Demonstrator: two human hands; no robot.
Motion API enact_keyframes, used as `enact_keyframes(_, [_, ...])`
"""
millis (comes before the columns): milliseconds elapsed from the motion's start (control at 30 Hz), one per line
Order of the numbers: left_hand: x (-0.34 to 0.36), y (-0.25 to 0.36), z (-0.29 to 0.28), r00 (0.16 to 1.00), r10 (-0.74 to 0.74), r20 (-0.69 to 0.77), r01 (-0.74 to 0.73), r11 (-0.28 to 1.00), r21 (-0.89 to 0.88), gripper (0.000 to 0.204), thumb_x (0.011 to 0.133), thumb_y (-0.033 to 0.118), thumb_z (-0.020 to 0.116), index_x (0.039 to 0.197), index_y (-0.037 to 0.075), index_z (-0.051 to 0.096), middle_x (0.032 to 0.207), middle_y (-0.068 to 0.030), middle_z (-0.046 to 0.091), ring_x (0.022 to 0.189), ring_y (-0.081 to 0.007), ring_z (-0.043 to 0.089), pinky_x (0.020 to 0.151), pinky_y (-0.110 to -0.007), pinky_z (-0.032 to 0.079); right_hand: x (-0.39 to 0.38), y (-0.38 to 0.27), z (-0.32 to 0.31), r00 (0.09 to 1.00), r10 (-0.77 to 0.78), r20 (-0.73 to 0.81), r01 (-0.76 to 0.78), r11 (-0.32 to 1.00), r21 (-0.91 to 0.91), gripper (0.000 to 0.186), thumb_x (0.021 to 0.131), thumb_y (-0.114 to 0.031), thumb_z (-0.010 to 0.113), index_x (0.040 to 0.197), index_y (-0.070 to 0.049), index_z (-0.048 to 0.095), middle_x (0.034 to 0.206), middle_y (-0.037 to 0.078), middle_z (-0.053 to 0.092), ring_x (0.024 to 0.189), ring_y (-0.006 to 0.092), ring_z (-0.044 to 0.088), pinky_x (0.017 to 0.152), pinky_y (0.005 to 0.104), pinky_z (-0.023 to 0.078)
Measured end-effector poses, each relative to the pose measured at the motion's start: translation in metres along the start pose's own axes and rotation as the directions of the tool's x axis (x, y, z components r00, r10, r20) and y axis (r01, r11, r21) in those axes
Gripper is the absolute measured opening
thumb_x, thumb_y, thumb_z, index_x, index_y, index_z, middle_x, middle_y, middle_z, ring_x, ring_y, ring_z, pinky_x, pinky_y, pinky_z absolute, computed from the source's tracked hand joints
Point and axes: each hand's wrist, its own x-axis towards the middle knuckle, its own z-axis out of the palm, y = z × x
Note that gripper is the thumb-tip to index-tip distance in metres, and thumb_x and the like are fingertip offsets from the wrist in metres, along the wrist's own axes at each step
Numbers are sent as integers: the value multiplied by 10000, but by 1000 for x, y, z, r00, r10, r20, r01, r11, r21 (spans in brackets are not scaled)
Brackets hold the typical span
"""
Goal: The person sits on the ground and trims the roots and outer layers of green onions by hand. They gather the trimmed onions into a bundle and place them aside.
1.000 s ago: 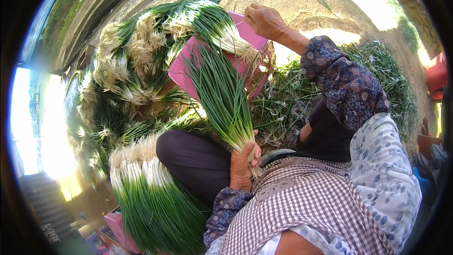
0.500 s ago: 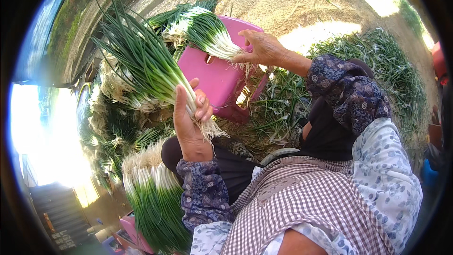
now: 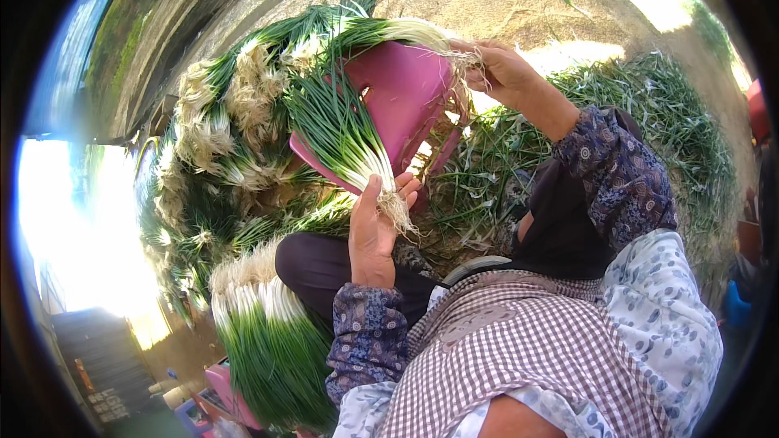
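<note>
My left hand (image 3: 372, 235), palm upward, holds the white root end of a green onion bunch (image 3: 354, 154); its leaves lie across the pink plastic stool (image 3: 410, 101). My right hand (image 3: 507, 73) has its fingers closed around the rootlets of another bunch (image 3: 410, 30), stretched along the stool's far side with its leaves to the left. Some of the right fingertips are hidden by the roots.
More rooty bunches (image 3: 243, 105) are heaped left of the stool. A neat stack of onions (image 3: 264, 328) lies beside my left knee. Loose green leaves (image 3: 641, 138) cover the ground to the right. Concrete ground (image 3: 487, 0) stretches beyond.
My left hand has shifted right, its bunch swinging from upper left down onto the stool. My right hand has moved up and right, gripping the other bunch's root end, which is now higher.
</note>
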Motion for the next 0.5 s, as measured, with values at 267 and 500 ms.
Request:
enact_keyframes(267, [-72,-16,10,808,583,-87,-427,681,595,410,915,131,595,1262,-57,482,1157,-128,567,1085,-180,534,933,-296,429,-124,64,20,990,-139,-17,127,940,-316,261,927,-195,600,1118,-18,598,767,-46,574,558,-4,466,445,164,368])
enact_keyframes(500, [-69,-55,24,991,23,134,-48,982,180,485,894,145,640,1293,-58,455,1241,-113,540,1105,-170,534,982,-302,402,-164,134,38,957,-208,201,289,657,-696,326,865,-159,663,1127,12,572,828,77,665,683,113,601,625,268,481])
